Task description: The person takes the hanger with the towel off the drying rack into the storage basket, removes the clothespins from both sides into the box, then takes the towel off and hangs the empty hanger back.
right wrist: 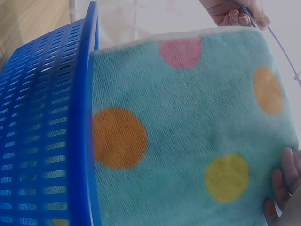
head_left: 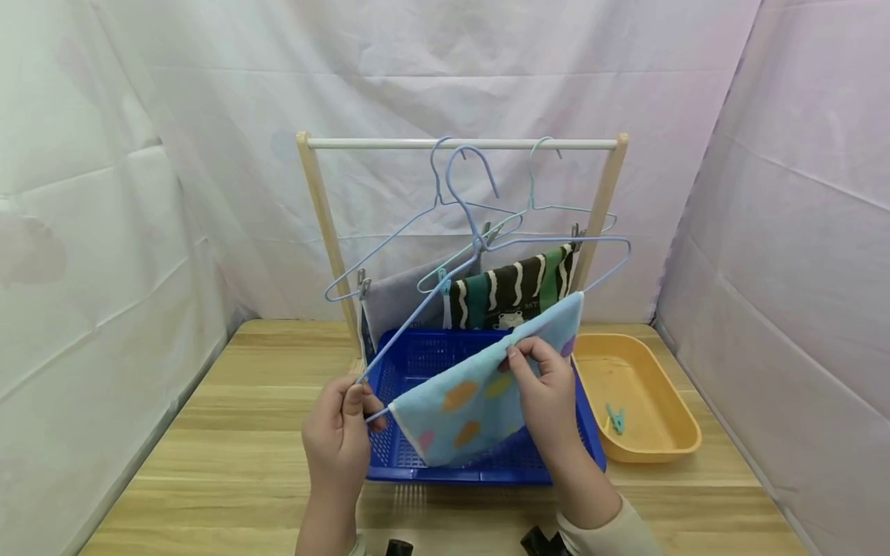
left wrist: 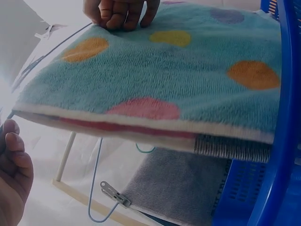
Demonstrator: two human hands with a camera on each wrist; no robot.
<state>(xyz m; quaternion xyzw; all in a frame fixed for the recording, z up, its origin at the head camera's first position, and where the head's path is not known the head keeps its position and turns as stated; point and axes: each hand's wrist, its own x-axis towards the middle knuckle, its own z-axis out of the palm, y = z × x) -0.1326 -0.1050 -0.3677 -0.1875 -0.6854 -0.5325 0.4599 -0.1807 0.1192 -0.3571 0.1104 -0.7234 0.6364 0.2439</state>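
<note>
Two containers on the wooden table (head_left: 202, 440) right now: a blue basket (head_left: 459, 474) and a yellow tray (head_left: 657, 394) just to the right of it. The basket has holes all over its floor and walls, and a spotted towel (head_left: 480, 401) hangs over its opening. So the towel is up at the basket, folded over the bottom bar of a blue hanger (head_left: 478, 242), sloping down toward the person's left. Can't tell if its lower edge actually touches the inside, since the rim hides part of it in both wrist views. The tray's got a teal clip (head_left: 616, 418) lying toward the front, with something yellow and thin right against it, too small to make out for sure.

Hands: the left hand (head_left: 341, 425) has thumb and fingers closed around the hanger wire at its lower left corner. The right hand (head_left: 549, 386) pinches the towel's top fold around the middle, thumb on the near side.

Behind all that is a rack with a white bar (head_left: 375, 144) and wooden posts. Another blue hanger (head_left: 437, 199) and a mint hanger (head_left: 531, 201) hang from it. A gray towel (head_left: 410, 297) is clipped to the first, and a dark striped cloth (head_left: 518, 286) to the second, with a light blue clip (head_left: 443, 283) at one corner. Both hang by the basket's back edge.
</note>
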